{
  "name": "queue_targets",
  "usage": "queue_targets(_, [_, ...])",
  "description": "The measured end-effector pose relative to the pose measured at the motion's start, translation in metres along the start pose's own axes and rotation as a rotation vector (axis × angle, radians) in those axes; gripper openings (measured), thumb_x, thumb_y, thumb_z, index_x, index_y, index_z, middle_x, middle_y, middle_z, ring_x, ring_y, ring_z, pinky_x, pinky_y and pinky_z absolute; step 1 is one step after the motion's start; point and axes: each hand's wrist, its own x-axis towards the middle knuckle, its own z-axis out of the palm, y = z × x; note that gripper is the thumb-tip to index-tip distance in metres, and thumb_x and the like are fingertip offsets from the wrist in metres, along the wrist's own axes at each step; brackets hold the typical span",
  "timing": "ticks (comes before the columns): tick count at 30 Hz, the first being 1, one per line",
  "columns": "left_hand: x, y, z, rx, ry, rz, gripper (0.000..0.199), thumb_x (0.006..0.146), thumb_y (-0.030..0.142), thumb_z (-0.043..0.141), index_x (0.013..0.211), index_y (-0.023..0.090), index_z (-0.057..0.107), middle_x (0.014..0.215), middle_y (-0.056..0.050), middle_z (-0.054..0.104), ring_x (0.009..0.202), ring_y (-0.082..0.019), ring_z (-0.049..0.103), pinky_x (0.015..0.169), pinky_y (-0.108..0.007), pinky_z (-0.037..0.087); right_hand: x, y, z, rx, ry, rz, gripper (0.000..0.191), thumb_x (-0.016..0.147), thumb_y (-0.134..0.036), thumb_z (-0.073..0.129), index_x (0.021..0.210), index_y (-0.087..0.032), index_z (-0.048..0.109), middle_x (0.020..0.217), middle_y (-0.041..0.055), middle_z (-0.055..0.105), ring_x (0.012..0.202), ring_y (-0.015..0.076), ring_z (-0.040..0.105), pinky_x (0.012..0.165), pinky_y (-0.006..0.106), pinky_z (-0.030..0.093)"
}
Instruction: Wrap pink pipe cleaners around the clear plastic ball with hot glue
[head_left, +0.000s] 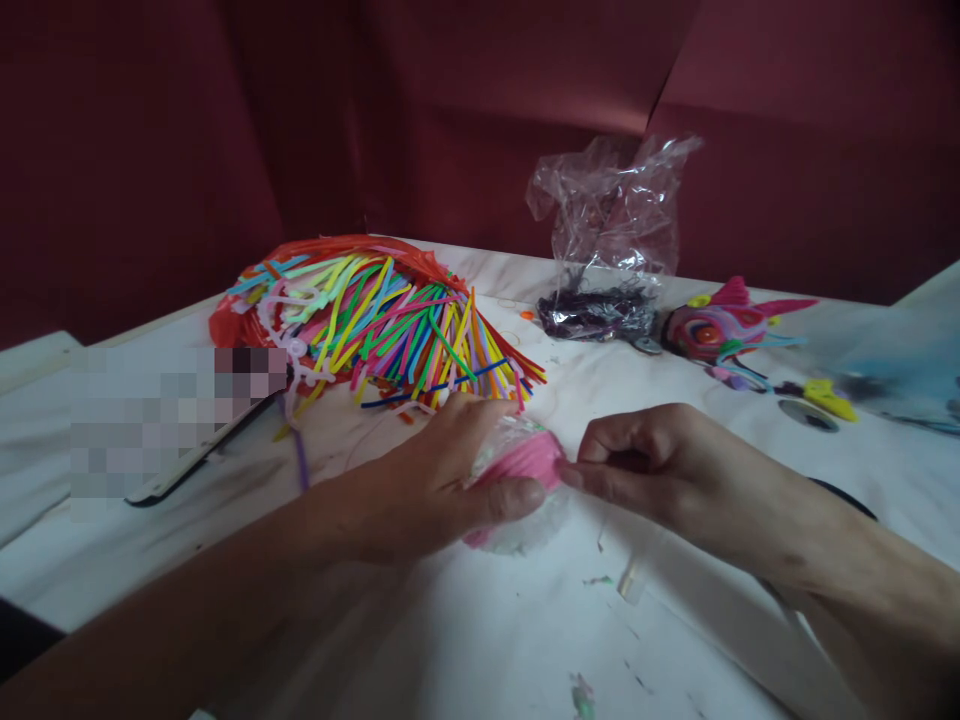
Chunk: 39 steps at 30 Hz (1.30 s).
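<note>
A rounded bundle with pink strands (529, 460) and clear, shiny plastic around part of it is held above the table. My left hand (457, 480) is wrapped round its left side, with the thumb lying across the front. At its right edge, my right hand (652, 455) pinches the pink material between thumb and forefinger, the other fingers curled in. The underside of the bundle and the fingers behind it are hidden. Just behind my left hand lies a heap of coloured sticks (405, 330), partly in a red plastic bag (360, 245).
Behind stands a clear plastic bag (615, 220) with dark purple strands. A colourful fish-like craft piece (709, 330) sits at the right, near a yellow piece (829, 398). At the left is a pixelated, phone-like object (176, 475). Scraps dot the white table (465, 640).
</note>
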Motion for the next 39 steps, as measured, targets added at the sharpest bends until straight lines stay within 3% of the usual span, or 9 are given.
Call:
queue_targets(8, [0.001, -0.003, 0.002, -0.006, -0.020, -0.050, 0.055, 0.077, 0.046, 0.049, 0.123, 0.021, 0.032, 0.117, -0.009, 0.039, 0.109, -0.027, 0.039, 0.091, -0.044, 0.036, 0.002, 0.003, 0.001, -0.041, 0.031, -0.001, 0.055, 0.087, -0.052, 0.043, 0.068, 0.000, 0.051, 0.059, 0.0045, 0.029, 0.050, 0.0046, 0.024, 0.041, 0.003, 0.017])
queue_targets(15, [0.001, 0.002, 0.004, 0.025, 0.042, -0.072, 0.049, 0.073, 0.026, 0.053, 0.119, 0.018, 0.037, 0.112, -0.008, 0.043, 0.101, -0.024, 0.044, 0.086, -0.042, 0.038, 0.002, 0.002, 0.000, -0.054, 0.016, 0.003, 0.056, 0.087, -0.052, 0.041, 0.066, -0.001, 0.050, 0.058, 0.0044, 0.029, 0.050, 0.0051, 0.023, 0.041, 0.004, 0.016])
queue_targets(27, [0.003, 0.002, 0.009, 0.025, 0.072, -0.078, 0.049, 0.063, 0.020, 0.052, 0.111, 0.021, 0.041, 0.109, -0.005, 0.046, 0.102, -0.025, 0.042, 0.088, -0.041, 0.035, 0.003, -0.007, 0.003, -0.051, -0.064, 0.021, 0.058, 0.086, -0.055, 0.037, 0.067, -0.002, 0.049, 0.061, 0.0040, 0.032, 0.051, 0.0057, 0.027, 0.042, 0.007, 0.020])
queue_targets(34, [0.002, -0.001, 0.010, 0.062, 0.113, -0.051, 0.050, 0.060, 0.020, 0.054, 0.109, 0.020, 0.044, 0.104, -0.004, 0.050, 0.094, -0.023, 0.047, 0.081, -0.037, 0.039, 0.001, -0.006, 0.003, -0.024, -0.025, 0.006, 0.053, 0.088, -0.052, 0.041, 0.076, -0.003, 0.055, 0.065, 0.0039, 0.035, 0.053, 0.0060, 0.032, 0.043, 0.005, 0.024])
queue_targets(37, [0.001, 0.000, 0.007, 0.022, 0.113, -0.088, 0.050, 0.060, 0.019, 0.054, 0.109, 0.021, 0.043, 0.098, -0.002, 0.053, 0.087, -0.020, 0.051, 0.075, -0.033, 0.042, -0.003, -0.017, -0.002, -0.070, 0.105, -0.104, 0.042, 0.088, -0.045, 0.042, 0.090, -0.007, 0.060, 0.080, 0.0028, 0.040, 0.067, 0.0068, 0.041, 0.055, 0.005, 0.035])
queue_targets(39, [0.001, -0.001, 0.005, -0.032, 0.091, -0.152, 0.052, 0.061, 0.020, 0.055, 0.112, 0.022, 0.041, 0.098, -0.001, 0.055, 0.086, -0.020, 0.054, 0.074, -0.032, 0.044, -0.007, -0.027, -0.006, -0.204, 0.323, -0.251, 0.034, 0.090, -0.038, 0.043, 0.093, -0.008, 0.059, 0.089, 0.0018, 0.040, 0.079, 0.0078, 0.044, 0.065, 0.007, 0.038])
